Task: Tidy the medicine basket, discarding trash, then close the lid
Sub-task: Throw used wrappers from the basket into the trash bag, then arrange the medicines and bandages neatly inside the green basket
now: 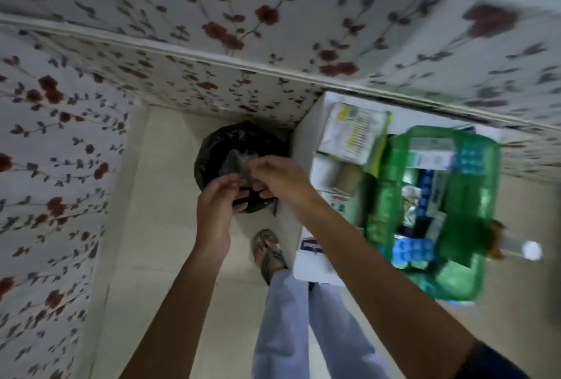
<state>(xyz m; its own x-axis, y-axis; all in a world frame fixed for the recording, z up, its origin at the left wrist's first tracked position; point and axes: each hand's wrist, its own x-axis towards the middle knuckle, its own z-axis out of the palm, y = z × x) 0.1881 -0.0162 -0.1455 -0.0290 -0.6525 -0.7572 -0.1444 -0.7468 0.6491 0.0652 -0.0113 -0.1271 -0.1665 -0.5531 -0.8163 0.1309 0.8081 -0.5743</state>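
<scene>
A bin lined with a black bag (218,148) stands on the floor in the corner. Both my hands hover over its mouth. My right hand (280,174) pinches a crumpled clear plastic wrapper (239,163) above the bin. My left hand (217,207) is beside it with curled fingers touching the wrapper's lower edge or the bag; the blur hides which. The green medicine basket (431,211) sits on the white table at right, open, with blister packs and boxes inside. Its green lid (381,193) lies along the basket's left side.
Boxes and a tape roll (349,180) lie on the white table (309,263) left of the basket. A white-capped bottle (529,251) lies at its right. Floral-papered walls close in the corner. My sandalled foot (268,251) stands on the pale floor by the bin.
</scene>
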